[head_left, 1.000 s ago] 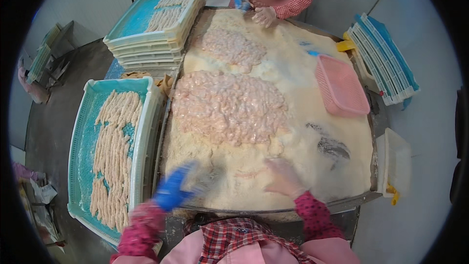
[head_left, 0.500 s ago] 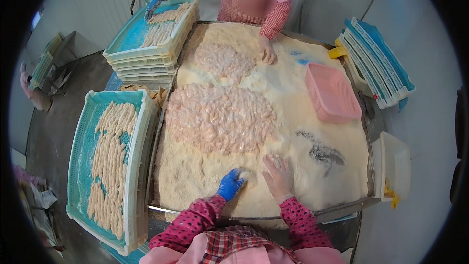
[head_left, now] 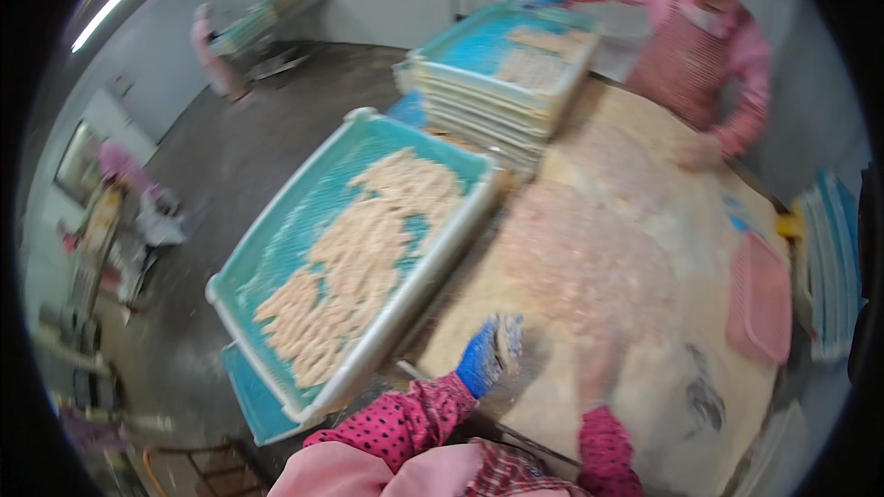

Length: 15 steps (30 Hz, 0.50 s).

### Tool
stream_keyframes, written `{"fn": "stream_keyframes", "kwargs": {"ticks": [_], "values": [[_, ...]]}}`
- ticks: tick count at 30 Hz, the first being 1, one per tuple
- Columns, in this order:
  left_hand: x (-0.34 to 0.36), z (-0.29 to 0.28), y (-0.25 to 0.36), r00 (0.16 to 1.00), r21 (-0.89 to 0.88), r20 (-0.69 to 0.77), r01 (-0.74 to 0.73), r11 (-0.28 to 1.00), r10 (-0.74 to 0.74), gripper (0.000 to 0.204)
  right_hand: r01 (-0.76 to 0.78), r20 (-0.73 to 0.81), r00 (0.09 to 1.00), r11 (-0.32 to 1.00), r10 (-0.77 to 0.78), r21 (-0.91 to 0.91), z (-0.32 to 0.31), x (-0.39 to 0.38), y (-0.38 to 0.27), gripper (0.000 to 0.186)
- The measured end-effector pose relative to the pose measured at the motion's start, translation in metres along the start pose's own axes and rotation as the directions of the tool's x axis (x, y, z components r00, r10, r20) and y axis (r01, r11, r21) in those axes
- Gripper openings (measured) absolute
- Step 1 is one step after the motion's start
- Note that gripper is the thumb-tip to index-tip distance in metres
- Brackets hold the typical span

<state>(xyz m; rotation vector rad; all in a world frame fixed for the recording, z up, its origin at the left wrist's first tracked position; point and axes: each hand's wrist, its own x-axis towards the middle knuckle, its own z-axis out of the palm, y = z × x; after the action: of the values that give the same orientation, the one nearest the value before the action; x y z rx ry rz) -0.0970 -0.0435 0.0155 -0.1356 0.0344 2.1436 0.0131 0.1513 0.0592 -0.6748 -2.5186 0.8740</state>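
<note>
My left hand [head_left: 483, 359], in a flour-dusted blue glove, is raised just above the near left of the floured table. Its fingers are closed round a pale flour-coated meat strip [head_left: 505, 346], partly hidden by the glove. My right hand [head_left: 599, 375] is at the near edge of a heap of raw, wet pink meat pieces [head_left: 589, 262]; motion smears its fingers. Left of the table stands a tray with a turquoise liner [head_left: 276, 262], where coated meat strips [head_left: 368, 258] lie in rows.
Across the table a co-worker [head_left: 686, 64] stands beside a stack of trays [head_left: 488, 110]. A pink basket [head_left: 760, 299] sits on the table's right side, with upright trays [head_left: 829, 267] beyond it. Other people are at the far left.
The view has swung left, bringing the tray nearer the middle. My left hand has lifted from the flour toward the tray with a strip; my right hand has moved to the meat heap.
</note>
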Motion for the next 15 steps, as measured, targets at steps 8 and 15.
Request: {"fn": "stream_keyframes", "kwargs": {"ticks": [8, 15], "values": [[-0.209, 0.089, 0.308, 0.179, 0.952, 0.158, -0.29, -0.101, 0.971, 0.049, -0.058, -0.136, 0.991, 0.933, 0.01, -0.354, 0.014, 0.022, 0.073, 0.029], [-0.28, 0.015, 0.371, 0.456, 0.959, -0.014, 0.257, -0.117, 0.89, 0.045, -0.112, -0.184, 0.98, 0.981, 0.082, -0.156, 0.037, 0.028, 0.118, 0.034]]}}
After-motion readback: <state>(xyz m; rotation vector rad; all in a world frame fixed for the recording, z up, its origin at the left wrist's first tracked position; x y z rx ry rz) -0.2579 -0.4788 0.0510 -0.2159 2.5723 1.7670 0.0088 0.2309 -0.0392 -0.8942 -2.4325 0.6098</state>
